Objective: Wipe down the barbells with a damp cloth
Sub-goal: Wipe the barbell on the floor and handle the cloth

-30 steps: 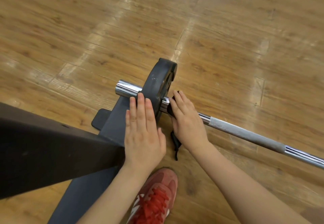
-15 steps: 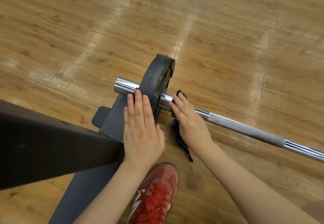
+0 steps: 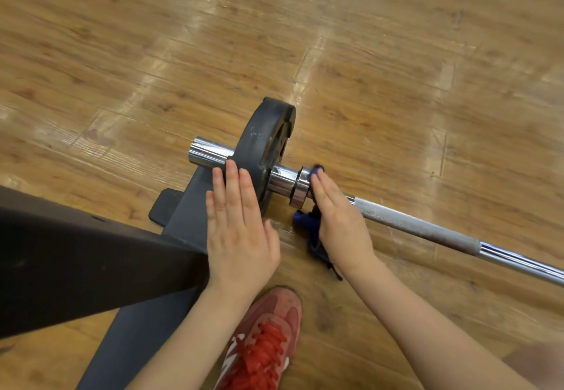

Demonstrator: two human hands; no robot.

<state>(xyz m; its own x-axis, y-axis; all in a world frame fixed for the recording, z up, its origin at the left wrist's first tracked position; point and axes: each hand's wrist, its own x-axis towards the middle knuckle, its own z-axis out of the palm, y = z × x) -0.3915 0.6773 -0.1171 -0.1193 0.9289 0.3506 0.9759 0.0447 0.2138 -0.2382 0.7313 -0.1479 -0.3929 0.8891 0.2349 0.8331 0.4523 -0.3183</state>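
Right hand [image 3: 338,221] over cloth [image 3: 306,221], on barbell [image 3: 412,224]

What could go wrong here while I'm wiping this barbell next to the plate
1. The right hand presses the blue cloth onto the bar right beside the collar; fingertips or cloth could get pinched there if the bar rolls.
2. The left hand only lies flat against the black plate, so the barbell may roll on the wooden floor.
3. The red shoe sits close below the plate and could be hit.
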